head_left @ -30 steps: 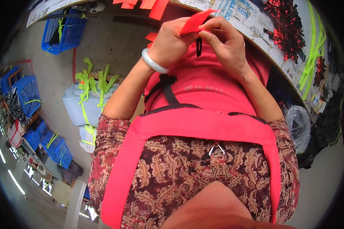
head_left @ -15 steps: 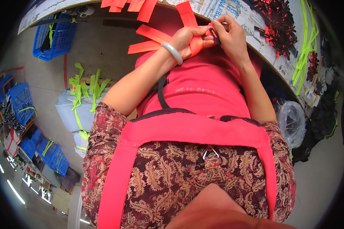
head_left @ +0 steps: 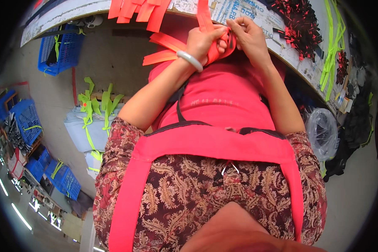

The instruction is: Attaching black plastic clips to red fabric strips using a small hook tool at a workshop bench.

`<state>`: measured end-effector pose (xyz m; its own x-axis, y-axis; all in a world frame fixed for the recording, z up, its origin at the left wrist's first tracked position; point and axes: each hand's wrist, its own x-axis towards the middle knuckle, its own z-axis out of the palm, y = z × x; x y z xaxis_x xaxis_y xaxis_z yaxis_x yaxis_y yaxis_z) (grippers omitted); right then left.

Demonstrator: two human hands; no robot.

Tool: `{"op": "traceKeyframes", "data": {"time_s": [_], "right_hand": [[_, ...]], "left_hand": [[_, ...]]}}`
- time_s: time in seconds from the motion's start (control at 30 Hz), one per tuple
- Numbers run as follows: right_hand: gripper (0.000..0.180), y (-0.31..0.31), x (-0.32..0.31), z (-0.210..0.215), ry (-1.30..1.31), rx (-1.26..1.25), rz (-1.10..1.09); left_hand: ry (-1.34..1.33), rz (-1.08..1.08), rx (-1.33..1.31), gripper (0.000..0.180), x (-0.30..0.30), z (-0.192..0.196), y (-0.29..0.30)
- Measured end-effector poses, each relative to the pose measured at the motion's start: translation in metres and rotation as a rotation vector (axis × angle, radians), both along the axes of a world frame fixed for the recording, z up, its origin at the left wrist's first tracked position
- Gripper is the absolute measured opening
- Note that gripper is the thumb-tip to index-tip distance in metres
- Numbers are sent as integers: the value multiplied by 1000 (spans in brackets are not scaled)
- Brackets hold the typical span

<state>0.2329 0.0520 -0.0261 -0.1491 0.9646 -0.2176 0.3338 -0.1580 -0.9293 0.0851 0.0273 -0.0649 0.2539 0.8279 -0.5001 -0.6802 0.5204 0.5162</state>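
Note:
My left hand (head_left: 205, 44) is closed around several long, flat orange strips that look like zipper tape (head_left: 206, 17). Their ends stick out above the fist and to its left, and one strip loops below the fingers. A pale bangle (head_left: 190, 61) circles that wrist. Close beside, my right hand (head_left: 252, 42) is held in a pinch at the far side of the loop. Whatever sits between its fingertips is hidden. Both hands are over my pink apron (head_left: 222, 88), at the edge of the worktable (head_left: 243, 14).
More orange strips (head_left: 140, 10) hang over the table edge. A heap of small red-and-black pieces (head_left: 298, 29) and long yellow-green straps (head_left: 332, 50) lie at right. Blue crates (head_left: 61, 48) and a tied grey-blue bundle (head_left: 82, 128) stand on the floor at left.
My left fist has turned and the strips have swung more upright, showing a loop between the hands. The black-and-red piece seen at my right fingertips is no longer visible there.

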Motion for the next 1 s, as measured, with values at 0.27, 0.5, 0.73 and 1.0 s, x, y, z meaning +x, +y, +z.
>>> {"op": "traceKeyframes", "data": {"time_s": [0.27,0.5,0.73,1.0], "right_hand": [[20,-24,-9,39,255,-140,30],[12,-43,-24,10,119,176,299],[18,-27,-60,8,134,199,531],[30,136,-108,105,182,14,154]], "left_hand": [[390,81,431,9,-21,40,-16],[518,89,574,6,-35,50,-16],[650,146,528,7,-74,71,-20],[483,223,378,22,-125,83,-39]]}}
